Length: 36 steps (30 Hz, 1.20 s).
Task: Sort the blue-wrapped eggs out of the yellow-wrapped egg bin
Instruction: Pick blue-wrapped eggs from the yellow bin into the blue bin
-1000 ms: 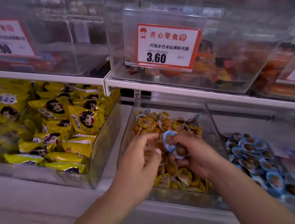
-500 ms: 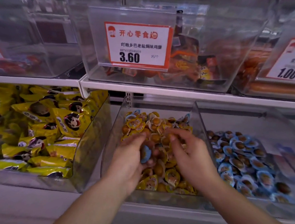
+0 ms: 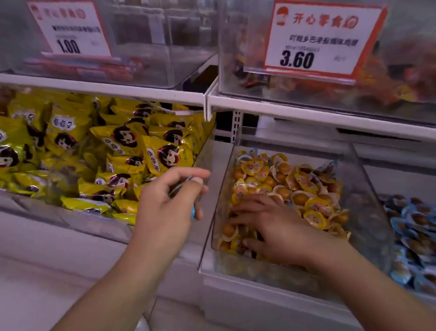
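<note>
Our left hand hangs outside the yellow-wrapped egg bin, just left of its left wall, fingers curled round a blue-wrapped egg that peeks out between them. Our right hand lies palm down inside the bin, fingers spread flat on the yellow-wrapped eggs near the front left corner, gripping nothing we can see. At the right edge, another bin holds blue-wrapped eggs. Left of us, yellow snack packets fill a clear tray.
</note>
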Available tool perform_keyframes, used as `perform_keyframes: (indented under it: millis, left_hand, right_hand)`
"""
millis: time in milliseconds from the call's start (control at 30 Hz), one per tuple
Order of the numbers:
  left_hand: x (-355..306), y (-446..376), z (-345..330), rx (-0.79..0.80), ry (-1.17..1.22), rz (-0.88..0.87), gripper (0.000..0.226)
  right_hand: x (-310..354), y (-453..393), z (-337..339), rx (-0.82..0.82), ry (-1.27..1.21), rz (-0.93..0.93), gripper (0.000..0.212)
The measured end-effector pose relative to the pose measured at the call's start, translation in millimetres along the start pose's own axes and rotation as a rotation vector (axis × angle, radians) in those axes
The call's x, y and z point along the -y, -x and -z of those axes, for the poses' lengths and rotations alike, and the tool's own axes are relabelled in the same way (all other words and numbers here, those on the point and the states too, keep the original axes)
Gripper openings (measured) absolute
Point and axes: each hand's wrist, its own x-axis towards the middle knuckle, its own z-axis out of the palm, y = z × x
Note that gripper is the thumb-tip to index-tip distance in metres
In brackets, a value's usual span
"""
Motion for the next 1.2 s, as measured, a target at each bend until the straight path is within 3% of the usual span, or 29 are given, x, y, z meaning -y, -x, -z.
perform_keyframes:
  millis: [167,233,400,567,633,767,867,967,1033,1133,1200]
  left_hand:
    - [0.1,-2.9,1.5,0.058,0.010,-0.001,0.023]
    - [-0.1,-3.8,1.0,0.069,0.013,-0.007,0.022]
    - [-2.1,-3.2,-2.1,0.102,0.044,0.007,0.024]
    - [2.3,-1.5,-9.8,0.100,0.013,0.037,0.027]
    - [4.1,-1.1,-12.6,0.103,-0.001,0.049,0.028]
    - [6.2,-1.7,-19.0,0.103,-0.036,0.037,0.028]
    - [5.5,-0.5,-28.1,0.140,-0.045,0.021,0.028]
    - [4.4,0.9,-37.2,0.201,0.020,0.014,0.015]
    - [4.6,1.4,-42.3,0.245,-0.010,-0.016,0.014]
    - [7.1,1.1,-47.3,0.285,-0.144,-0.083,0.037]
    - [6.6,2.7,-50.2,0.335,-0.087,-0.066,0.033]
  right_hand:
    - [-29.5,10.0,13.2,-0.018,0.145,-0.222,0.026]
    - [-35.5,15.5,10.4,0.007,0.179,-0.280,0.030]
    - [-29.6,17.9,5.7,0.050,0.047,-0.218,0.041]
    - [-9.0,3.1,-3.6,0.103,0.136,-0.341,0.063]
    - [-6.4,-1.3,-3.7,0.089,0.099,-0.369,0.055]
    - [-10.8,2.0,0.3,-0.007,-0.080,-0.380,0.010]
    - [-8.8,9.0,3.6,-0.136,-0.308,-0.411,0.017]
    - [-14.0,22.1,26.3,-0.407,-0.598,-0.464,0.017]
    - [-16.5,33.6,47.2,-0.535,-0.783,-0.363,0.015]
    - [-4.4,42.6,66.1,-0.509,-1.089,-0.085,0.011]
    - [3.0,38.5,64.1,-0.491,-1.172,-0.008,0.005]
